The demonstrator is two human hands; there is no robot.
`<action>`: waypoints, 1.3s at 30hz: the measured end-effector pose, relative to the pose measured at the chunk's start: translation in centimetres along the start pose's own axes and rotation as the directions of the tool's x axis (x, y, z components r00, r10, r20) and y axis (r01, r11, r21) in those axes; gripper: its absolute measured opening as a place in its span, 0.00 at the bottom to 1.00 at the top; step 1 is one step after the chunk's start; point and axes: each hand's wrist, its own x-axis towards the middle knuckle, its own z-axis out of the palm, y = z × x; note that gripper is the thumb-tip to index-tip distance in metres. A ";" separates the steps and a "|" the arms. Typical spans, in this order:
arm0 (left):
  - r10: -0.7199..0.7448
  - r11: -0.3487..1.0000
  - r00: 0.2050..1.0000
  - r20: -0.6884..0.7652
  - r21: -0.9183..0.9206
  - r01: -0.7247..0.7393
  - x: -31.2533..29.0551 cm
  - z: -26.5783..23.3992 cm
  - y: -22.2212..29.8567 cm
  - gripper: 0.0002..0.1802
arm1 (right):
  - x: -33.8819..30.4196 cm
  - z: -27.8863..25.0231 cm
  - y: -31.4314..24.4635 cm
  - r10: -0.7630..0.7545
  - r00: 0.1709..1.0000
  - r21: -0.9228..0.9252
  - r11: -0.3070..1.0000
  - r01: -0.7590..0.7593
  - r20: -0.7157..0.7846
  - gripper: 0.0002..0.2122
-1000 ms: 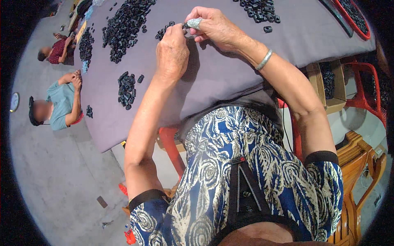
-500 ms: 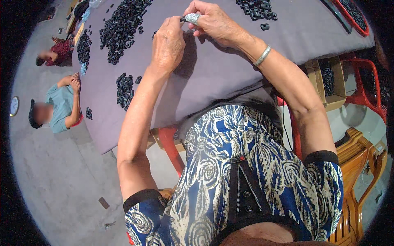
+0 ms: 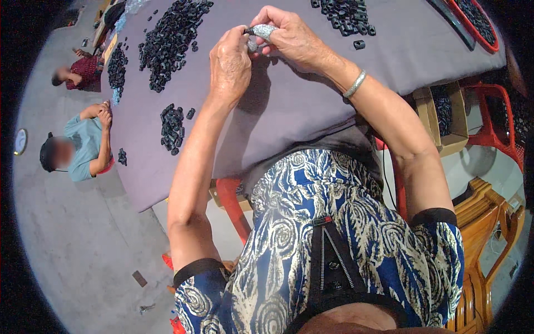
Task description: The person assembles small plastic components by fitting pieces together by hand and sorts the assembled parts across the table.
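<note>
from afar i watch the left hand [image 3: 231,65] and the right hand [image 3: 290,37] meet over the matte, grey-purple cloth-covered bench [image 3: 306,106], each grip pinching the same small dark piece [image 3: 248,32], mostly hidden between them. one glittery silver sleeve [image 3: 263,32] caps a right-hand digit, and one shiny silvery bangle [image 3: 356,83] rings that wrist. there i count five groups [image 3: 173,42] of stubby, glossy black parts, mostly too dense to number, plus one lone black part [image 3: 359,44] beside the upper-right group.
</note>
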 end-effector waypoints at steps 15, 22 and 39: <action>-0.223 0.966 0.973 0.066 -0.117 0.230 0.6 0.0 -0.1 0.12 | -0.2 0.1 -0.3 -0.018 1.000 -0.018 1.000 0.018 -0.012 0.05; -0.154 0.988 0.985 -0.080 -0.004 0.155 0.2 1.9 0.3 0.11 | -0.5 0.4 -0.2 -0.054 0.992 -0.254 0.967 0.023 -0.116 0.07; -0.275 0.879 0.957 0.091 -0.380 0.289 1.1 -0.5 0.8 0.13 | -0.2 -0.1 -0.9 -0.112 0.992 -0.109 0.989 0.105 -0.059 0.07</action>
